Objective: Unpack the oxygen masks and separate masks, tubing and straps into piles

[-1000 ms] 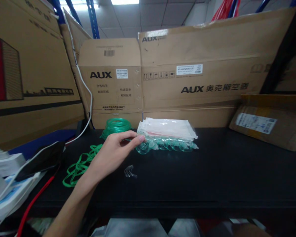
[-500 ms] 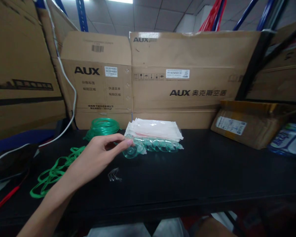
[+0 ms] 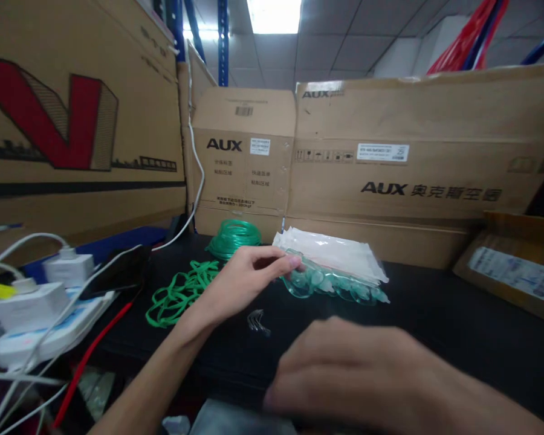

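My left hand [image 3: 249,275] pinches the edge of a clear green plastic mask [image 3: 298,284] between thumb and fingers, at the left end of a row. More such masks [image 3: 351,287] lie along the table to its right, overlapping one another. Behind them is a stack of white flat bags [image 3: 330,248]. My right hand [image 3: 344,368] is low in the foreground, blurred, with its fingers bent and the tips hard to see. Between the hands lie several thin metal strips [image 3: 257,322]. Green elastic straps [image 3: 181,296] lie left of my left wrist, and a coil of green tubing [image 3: 234,237] sits behind it.
Cardboard boxes [image 3: 236,157] wall off the back and left of the black table [image 3: 417,314]. A smaller carton [image 3: 512,272] stands at right. At left are a power strip [image 3: 40,326] with white plugs and cables, and a red cord [image 3: 93,356].
The view has swung left, bringing the power strip into sight. My right hand has come in at the lower right. My left hand stays at the same end of the mask row.
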A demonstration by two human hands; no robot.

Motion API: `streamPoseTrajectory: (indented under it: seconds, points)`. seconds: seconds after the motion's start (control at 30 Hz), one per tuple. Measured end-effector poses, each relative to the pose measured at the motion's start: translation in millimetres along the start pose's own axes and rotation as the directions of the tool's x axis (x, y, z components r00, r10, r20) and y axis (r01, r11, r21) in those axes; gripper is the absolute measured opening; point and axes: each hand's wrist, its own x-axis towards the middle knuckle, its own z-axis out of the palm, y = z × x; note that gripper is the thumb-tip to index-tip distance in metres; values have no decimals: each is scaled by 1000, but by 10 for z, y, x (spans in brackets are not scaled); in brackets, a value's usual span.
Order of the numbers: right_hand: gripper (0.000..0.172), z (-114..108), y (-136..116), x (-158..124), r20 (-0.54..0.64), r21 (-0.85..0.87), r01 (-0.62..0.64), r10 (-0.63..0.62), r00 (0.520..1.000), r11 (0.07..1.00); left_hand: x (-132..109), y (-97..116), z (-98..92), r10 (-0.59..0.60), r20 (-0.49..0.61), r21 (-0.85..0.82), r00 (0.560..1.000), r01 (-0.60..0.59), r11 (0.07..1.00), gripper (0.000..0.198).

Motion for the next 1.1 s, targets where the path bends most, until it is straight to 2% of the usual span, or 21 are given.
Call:
streamPoseTrajectory:
  seconds: [0.03,0.07,0.13,0.17,0.27,0.4,0.53,0.63,0.83,0.97,1.1]
  points:
    - [27,-57,59,89,-18,-11,-17,16,1000,1000,2,-10,5,6,-6,-51,1000,-6,999,37]
    - [24,-96,130,160,-77,-47,-96,93,993,994,6,-21,13,10,-18,-98,1000,-12,995,36]
    - [23,-105,292,237,-250,-73,-224,200,947,972,16,-45,40,5,-41,-188,999,-13,982,35]
    - [29,-79,372,244,-297,-51,-274,247,922,960,20,-54,59,0,-47,-228,999,-11,973,34]
    - [44,59,537,201,-309,35,-336,330,892,941,25,-66,126,-3,-33,-298,999,-7,955,32]
    - [37,170,543,158,-286,79,-325,334,898,942,13,-75,192,0,13,-326,1000,4,945,31]
    - [31,143,484,178,-313,93,-295,309,898,951,5,-87,209,19,49,-380,999,1,925,22]
    - [27,115,456,193,-325,79,-277,287,901,958,7,-70,217,-11,74,-424,997,42,905,25]
    - [25,114,420,211,-311,37,-229,229,922,973,16,-24,240,-71,22,-403,997,74,912,33]
    - [24,93,399,212,-314,43,-236,238,919,971,11,-35,237,-45,-5,-343,999,41,938,37]
    - [26,67,376,194,-323,38,-240,239,916,970,-11,-30,226,-32,6,-351,999,32,936,32]
